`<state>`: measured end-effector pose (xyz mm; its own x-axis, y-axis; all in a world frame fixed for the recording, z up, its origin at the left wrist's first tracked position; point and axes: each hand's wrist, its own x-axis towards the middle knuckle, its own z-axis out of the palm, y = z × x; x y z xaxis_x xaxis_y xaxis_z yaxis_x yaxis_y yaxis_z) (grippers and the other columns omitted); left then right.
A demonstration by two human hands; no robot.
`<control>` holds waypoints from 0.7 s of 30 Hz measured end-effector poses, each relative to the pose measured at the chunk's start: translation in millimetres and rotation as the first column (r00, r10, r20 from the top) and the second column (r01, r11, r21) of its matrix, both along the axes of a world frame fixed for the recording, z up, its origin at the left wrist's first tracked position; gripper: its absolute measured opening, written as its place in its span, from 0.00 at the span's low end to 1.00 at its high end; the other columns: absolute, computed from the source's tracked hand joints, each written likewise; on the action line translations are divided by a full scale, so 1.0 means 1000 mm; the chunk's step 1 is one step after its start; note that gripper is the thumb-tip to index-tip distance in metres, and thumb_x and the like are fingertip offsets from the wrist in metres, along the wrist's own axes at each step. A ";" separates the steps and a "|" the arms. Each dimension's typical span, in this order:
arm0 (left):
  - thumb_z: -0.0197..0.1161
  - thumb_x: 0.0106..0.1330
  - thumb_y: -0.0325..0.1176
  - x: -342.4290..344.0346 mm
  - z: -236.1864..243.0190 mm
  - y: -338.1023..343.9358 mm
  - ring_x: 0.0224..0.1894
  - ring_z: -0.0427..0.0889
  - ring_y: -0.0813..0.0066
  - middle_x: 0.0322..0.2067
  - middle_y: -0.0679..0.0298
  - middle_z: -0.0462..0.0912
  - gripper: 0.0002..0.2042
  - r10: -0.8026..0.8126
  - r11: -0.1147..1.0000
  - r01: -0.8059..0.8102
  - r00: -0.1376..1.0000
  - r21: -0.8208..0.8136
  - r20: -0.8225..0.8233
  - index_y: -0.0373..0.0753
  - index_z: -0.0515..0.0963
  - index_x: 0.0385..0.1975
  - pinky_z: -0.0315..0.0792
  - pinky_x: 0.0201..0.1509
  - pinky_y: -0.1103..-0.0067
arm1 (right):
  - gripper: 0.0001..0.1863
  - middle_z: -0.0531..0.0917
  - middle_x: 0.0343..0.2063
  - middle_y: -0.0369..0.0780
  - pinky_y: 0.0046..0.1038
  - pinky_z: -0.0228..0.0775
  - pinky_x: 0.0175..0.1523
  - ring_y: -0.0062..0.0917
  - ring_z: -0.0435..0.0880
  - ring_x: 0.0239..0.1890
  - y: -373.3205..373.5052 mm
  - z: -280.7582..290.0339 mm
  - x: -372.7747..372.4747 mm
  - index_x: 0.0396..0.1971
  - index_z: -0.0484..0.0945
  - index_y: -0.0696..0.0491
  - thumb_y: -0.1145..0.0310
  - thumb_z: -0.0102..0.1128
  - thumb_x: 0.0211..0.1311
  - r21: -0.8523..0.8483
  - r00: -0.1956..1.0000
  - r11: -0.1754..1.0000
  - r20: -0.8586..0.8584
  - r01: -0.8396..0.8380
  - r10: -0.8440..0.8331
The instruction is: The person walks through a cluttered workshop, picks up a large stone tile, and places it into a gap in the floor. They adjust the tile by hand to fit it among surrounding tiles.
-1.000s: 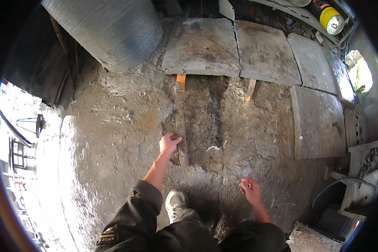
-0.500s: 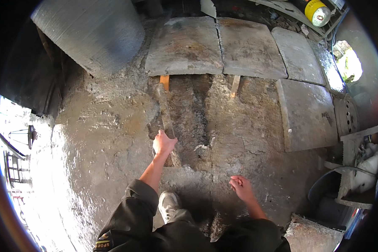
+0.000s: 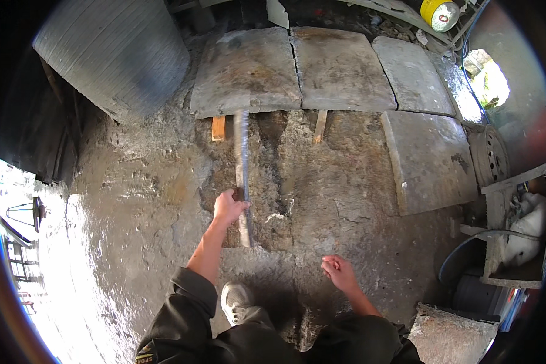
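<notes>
My left hand (image 3: 228,208) is closed around a long, narrow, grey-brown wooden strip (image 3: 241,161), gripping it toward its near end. The strip is slightly blurred and points away from me, its far end close to the front edge of a concrete slab (image 3: 249,70). Beside that far end, on its left, an orange-brown piece of wood (image 3: 218,128) sticks out from under the slab. Off to the right, a paler wood piece (image 3: 320,126) juts from beneath a second slab (image 3: 346,70). My right hand (image 3: 341,273) hovers over the floor, fingers curled, with nothing visible in it.
More slabs lie at the far right (image 3: 414,76) and right (image 3: 431,161). A large grey cylinder (image 3: 118,57) stands at the far left. On the right are a wheel rim (image 3: 488,155) and a shelf-like stand (image 3: 497,242). Rough, shallowly recessed ground (image 3: 346,176) lies before the slabs.
My left hand has shifted the strip to the right, away from the orange-brown wood, and turned it more edge-on. The view has moved slightly. My right hand stays curled.
</notes>
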<state>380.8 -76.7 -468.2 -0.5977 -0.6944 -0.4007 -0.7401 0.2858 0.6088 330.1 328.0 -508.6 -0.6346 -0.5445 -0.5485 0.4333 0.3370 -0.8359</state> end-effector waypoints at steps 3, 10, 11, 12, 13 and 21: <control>0.69 0.49 0.32 -0.021 0.012 -0.009 0.44 0.82 0.50 0.40 0.51 0.83 0.19 -0.260 0.902 0.301 0.951 -0.309 0.168 0.36 0.77 0.41 0.76 0.49 0.62 | 0.13 0.80 0.25 0.33 0.18 0.68 0.31 0.13 0.76 0.25 0.003 0.000 -0.001 0.44 0.76 0.60 0.69 0.62 0.65 -0.011 0.999 1.000 -0.022 0.026 -0.027; 0.64 0.52 0.24 -0.093 0.015 -0.056 0.53 0.76 0.53 0.47 0.58 0.77 0.20 -0.548 0.506 0.734 0.680 -0.454 0.487 0.39 0.74 0.48 0.77 0.51 0.63 | 0.13 0.81 0.26 0.33 0.19 0.71 0.33 0.14 0.77 0.26 0.024 0.006 0.001 0.44 0.77 0.60 0.69 0.63 0.64 0.082 0.998 0.995 -0.045 0.051 -0.047; 0.63 0.52 0.23 -0.101 0.015 -0.063 0.53 0.76 0.53 0.47 0.58 0.77 0.21 -0.555 0.499 0.745 0.667 -0.443 0.497 0.39 0.74 0.49 0.77 0.52 0.62 | 0.13 0.81 0.26 0.33 0.19 0.71 0.33 0.14 0.78 0.27 0.028 0.007 0.002 0.44 0.77 0.60 0.69 0.63 0.64 0.093 0.996 0.992 -0.030 0.082 -0.079; 0.63 0.52 0.23 -0.108 0.014 -0.070 0.53 0.76 0.53 0.47 0.58 0.77 0.21 -0.555 0.500 0.735 0.678 -0.457 0.483 0.39 0.74 0.49 0.77 0.52 0.62 | 0.13 0.81 0.27 0.34 0.19 0.71 0.33 0.14 0.78 0.27 0.031 0.008 0.002 0.43 0.77 0.60 0.69 0.63 0.63 0.114 0.993 0.986 -0.003 0.118 -0.119; 0.62 0.53 0.22 -0.113 0.013 -0.075 0.53 0.76 0.53 0.47 0.58 0.77 0.21 -0.558 0.502 0.728 0.685 -0.467 0.469 0.38 0.73 0.49 0.77 0.52 0.62 | 0.13 0.81 0.27 0.34 0.19 0.71 0.33 0.14 0.78 0.27 0.034 0.008 0.002 0.43 0.77 0.60 0.69 0.63 0.63 0.122 0.992 0.984 -0.011 0.127 -0.126; 0.61 0.57 0.22 -0.124 -0.016 -0.079 0.61 0.71 0.51 0.53 0.59 0.76 0.20 -0.530 0.605 0.672 0.740 -0.427 0.413 0.41 0.74 0.52 0.75 0.57 0.63 | 0.13 0.82 0.26 0.34 0.19 0.71 0.33 0.14 0.78 0.26 0.048 0.009 0.011 0.43 0.78 0.60 0.69 0.63 0.63 0.204 0.988 0.968 0.000 0.148 -0.151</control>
<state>256.5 -155.5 -483.9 -0.8996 -0.3411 -0.2725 -0.3702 0.9269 0.0618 340.8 375.6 -499.7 -0.6911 -0.3205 -0.6479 0.5040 0.4288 -0.7497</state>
